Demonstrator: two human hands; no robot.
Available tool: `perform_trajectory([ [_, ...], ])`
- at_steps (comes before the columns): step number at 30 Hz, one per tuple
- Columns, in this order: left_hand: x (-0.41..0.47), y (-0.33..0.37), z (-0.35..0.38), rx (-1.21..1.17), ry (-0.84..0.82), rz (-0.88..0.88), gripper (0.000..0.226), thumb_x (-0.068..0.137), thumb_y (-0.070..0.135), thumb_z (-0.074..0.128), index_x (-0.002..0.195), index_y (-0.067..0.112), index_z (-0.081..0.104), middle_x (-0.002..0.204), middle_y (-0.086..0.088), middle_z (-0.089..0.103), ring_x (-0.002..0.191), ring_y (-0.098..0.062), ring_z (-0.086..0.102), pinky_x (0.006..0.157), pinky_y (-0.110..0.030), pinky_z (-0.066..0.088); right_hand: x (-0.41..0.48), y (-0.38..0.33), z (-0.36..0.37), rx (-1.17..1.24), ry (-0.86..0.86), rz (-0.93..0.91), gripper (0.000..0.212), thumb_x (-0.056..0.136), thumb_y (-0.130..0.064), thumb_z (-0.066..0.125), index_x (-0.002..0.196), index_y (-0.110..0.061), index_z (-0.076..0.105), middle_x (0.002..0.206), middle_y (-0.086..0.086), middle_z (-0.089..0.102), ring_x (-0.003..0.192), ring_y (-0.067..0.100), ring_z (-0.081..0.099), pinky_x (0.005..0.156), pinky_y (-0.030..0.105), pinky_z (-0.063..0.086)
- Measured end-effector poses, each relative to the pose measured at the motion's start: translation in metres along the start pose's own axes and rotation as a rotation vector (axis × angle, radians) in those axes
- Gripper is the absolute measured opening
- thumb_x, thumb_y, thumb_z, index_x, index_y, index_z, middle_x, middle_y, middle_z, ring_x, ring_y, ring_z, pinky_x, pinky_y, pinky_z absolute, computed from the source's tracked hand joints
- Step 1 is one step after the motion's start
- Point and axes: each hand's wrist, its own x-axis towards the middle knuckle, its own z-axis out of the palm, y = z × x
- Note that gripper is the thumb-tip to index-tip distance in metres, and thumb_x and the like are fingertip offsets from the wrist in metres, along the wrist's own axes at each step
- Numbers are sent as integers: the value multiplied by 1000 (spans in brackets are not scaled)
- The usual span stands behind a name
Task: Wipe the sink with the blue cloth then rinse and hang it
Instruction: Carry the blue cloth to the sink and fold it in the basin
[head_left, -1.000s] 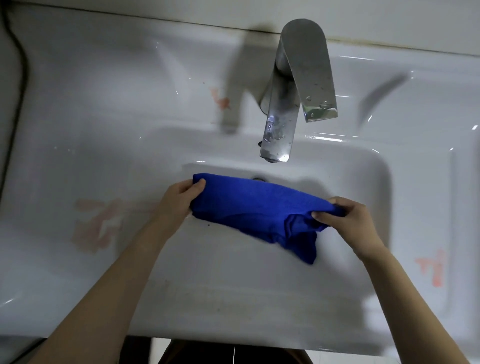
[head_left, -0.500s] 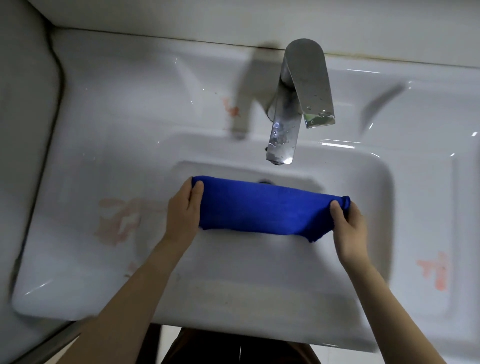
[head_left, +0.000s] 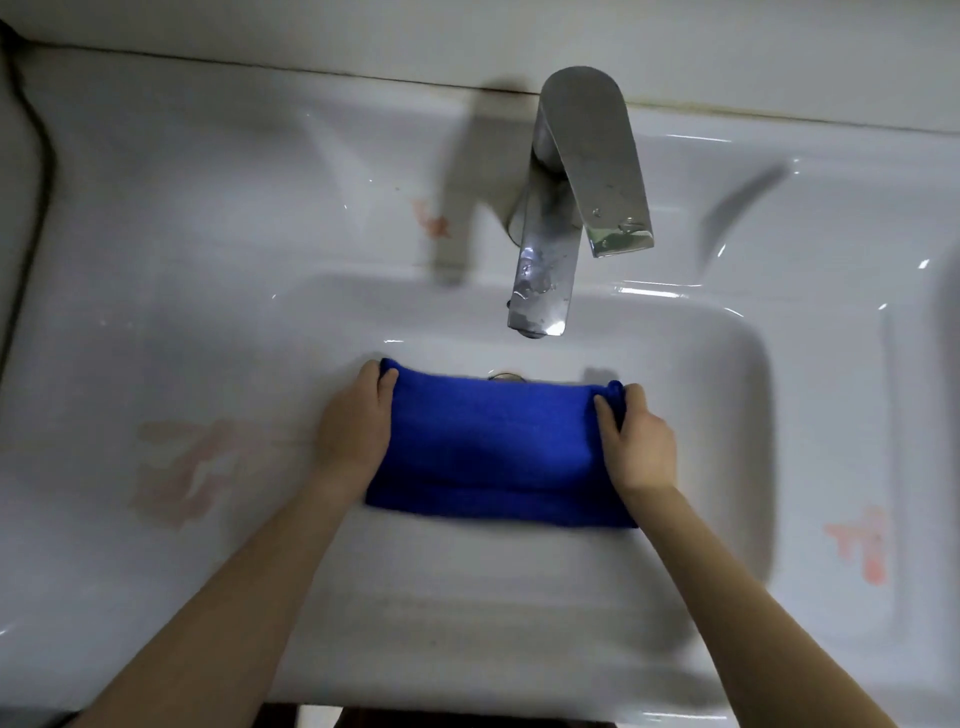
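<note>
Here both hands (head_left: 358, 421) pinch the blue cloth (head_left: 493, 452); forearms stretched forward.

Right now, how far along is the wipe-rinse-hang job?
Done: cannot tell whether wiping is finished; the sink shows no clear sign. In hand: the left hand and right hand each have a grip on one end of the cloth, folded flat and spread over the basin below the tap. Left: no water is running, so rinsing, then hanging.
</note>
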Motion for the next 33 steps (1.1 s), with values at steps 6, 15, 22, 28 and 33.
perform_trajectory([
  [6,7,4,3,79,168,94,34,105,43,25,114,19,47,63,11,41,50,-12,37,57,-31,31,12,4,7,-49,171,-47,32,103,-38,40,108,-7,44,66,8,58,62,40,59,57,38,41],
  [15,-4,18,0,40,114,43,33,102,37,45,118,8,45,100,-13,66,79,-34,63,64,-38,45,12,-5,12,-111,414,-264,48,89,-12,63,133,-1,51,125,23,56,108,39,54,85,45,47],
  [22,-27,17,9,194,105,37,38,96,24,62,116,-4,48,105,-21,58,85,-30,56,66,-34,42,7,14,33,-479,96,-395,63,100,-40,31,156,-13,22,162,8,23,150,32,14,121,47,13],
  [28,-13,26,1,5,-17,-158,35,93,24,66,116,3,50,103,-10,61,94,-33,61,74,-36,45,7,12,27,-548,15,-384,64,101,-43,23,158,-15,11,165,5,11,152,29,3,122,45,4],
  [33,-14,42,-12,-490,-271,-182,14,97,30,55,108,35,48,100,12,59,95,-14,60,72,-31,51,-1,17,-3,-634,83,-349,64,102,-38,34,156,-7,17,163,9,16,151,30,13,121,46,5],
])
